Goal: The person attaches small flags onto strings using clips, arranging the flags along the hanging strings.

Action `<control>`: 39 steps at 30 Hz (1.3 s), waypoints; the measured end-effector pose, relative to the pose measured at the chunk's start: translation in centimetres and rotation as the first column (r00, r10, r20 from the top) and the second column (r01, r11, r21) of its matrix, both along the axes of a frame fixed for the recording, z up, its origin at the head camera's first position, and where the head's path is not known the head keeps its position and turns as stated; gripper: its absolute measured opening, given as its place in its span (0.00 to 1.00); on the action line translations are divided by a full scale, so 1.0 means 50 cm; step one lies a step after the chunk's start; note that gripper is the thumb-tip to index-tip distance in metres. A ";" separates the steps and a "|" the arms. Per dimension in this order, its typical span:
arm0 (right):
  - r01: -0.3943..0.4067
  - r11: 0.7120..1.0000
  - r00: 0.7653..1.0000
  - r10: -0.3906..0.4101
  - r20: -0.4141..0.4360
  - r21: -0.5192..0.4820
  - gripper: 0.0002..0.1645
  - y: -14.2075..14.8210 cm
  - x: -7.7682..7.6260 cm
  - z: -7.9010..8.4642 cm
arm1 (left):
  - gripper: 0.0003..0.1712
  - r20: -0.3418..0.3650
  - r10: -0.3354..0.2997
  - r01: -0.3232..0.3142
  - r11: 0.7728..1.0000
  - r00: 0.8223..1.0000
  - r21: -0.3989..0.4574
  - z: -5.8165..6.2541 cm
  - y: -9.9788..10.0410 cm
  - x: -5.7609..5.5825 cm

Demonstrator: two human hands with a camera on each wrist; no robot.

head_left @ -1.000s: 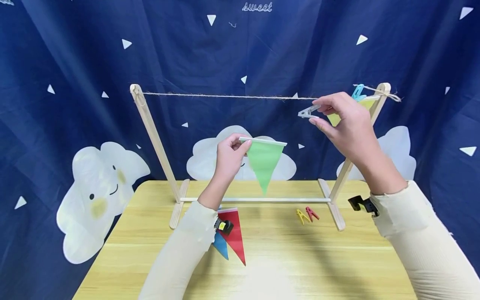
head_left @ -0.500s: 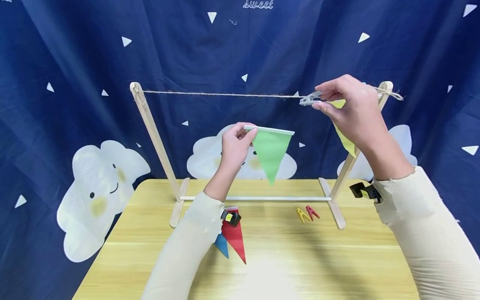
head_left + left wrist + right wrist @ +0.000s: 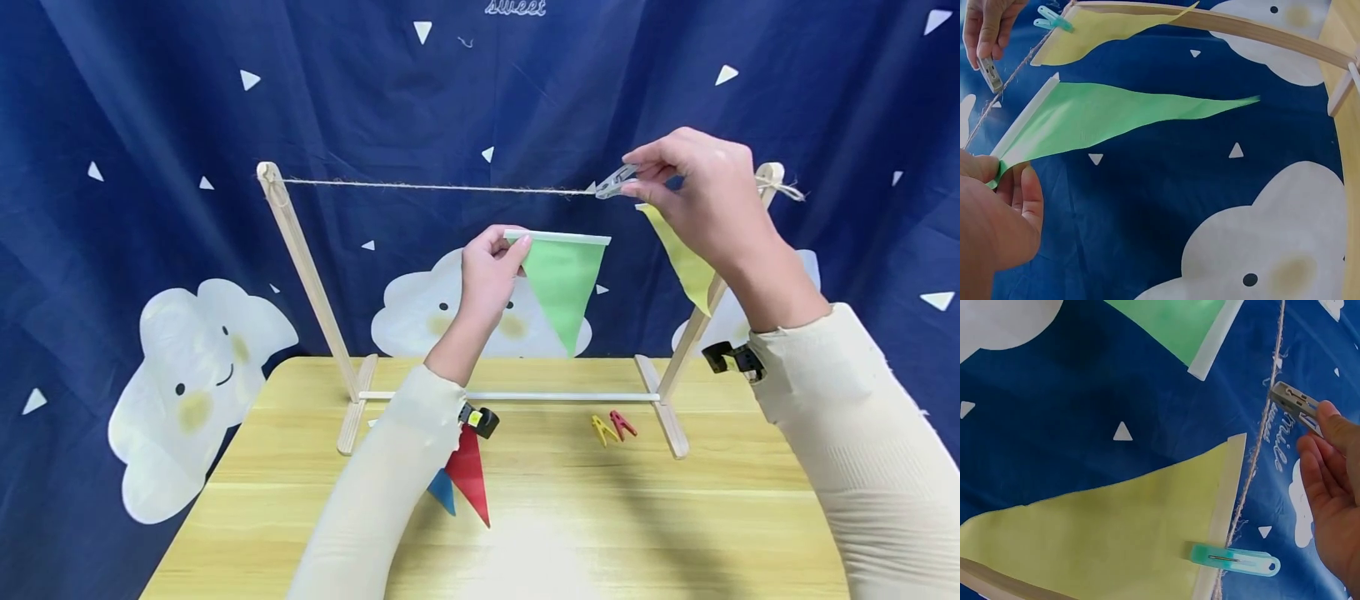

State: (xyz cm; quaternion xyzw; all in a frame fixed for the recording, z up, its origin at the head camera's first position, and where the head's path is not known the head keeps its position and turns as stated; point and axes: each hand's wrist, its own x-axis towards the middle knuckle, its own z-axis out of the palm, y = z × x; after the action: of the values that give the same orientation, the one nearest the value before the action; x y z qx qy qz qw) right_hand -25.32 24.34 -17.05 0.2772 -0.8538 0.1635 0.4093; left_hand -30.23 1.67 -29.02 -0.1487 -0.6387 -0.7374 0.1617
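Note:
My left hand [image 3: 491, 271] pinches the white top edge of a green pennant [image 3: 566, 279] by its left end; the pennant hangs point down, a little below the twine [image 3: 450, 187]. Between thumb and fingers my right hand [image 3: 701, 192] holds a grey clothespin [image 3: 1297, 403], its tip at the twine. Beyond that hand, a yellow pennant [image 3: 1122, 531] hangs on the twine near the right post, fastened by a turquoise clothespin [image 3: 1235, 559]. In the head view the right hand hides that clothespin.
The twine runs between two wooden posts [image 3: 307, 267] on feet, joined by a white rod [image 3: 555, 397]. On the table [image 3: 570, 500] lie a yellow clothespin [image 3: 602, 431], a red clothespin [image 3: 622, 424], a red pennant [image 3: 468, 479] and a blue pennant [image 3: 442, 492], partly under the left forearm.
The left hand has carried the green pennant up and to the right, closer to the twine. The right hand has risen, bringing the grey clothespin from below the twine up to it.

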 end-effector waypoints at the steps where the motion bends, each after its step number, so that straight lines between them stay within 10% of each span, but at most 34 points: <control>1: 0.004 1.000 1.000 -0.004 0.002 0.008 0.15 -0.001 0.000 0.004 | 0.08 0.003 -0.002 0.002 1.000 1.000 0.003 0.002 0.002 -0.001; 39: -0.010 0.991 0.992 -0.006 0.122 0.137 0.09 -0.026 -0.040 0.043 | 0.09 0.027 -0.013 0.010 0.996 1.000 0.090 0.058 0.048 -0.014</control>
State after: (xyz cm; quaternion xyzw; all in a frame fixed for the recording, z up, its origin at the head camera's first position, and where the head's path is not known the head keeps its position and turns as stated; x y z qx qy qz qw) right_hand -27.34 23.06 -14.87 0.2950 -0.8862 0.1214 0.3359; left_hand -30.91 4.08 -26.12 -0.1350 -0.6060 -0.7684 0.1553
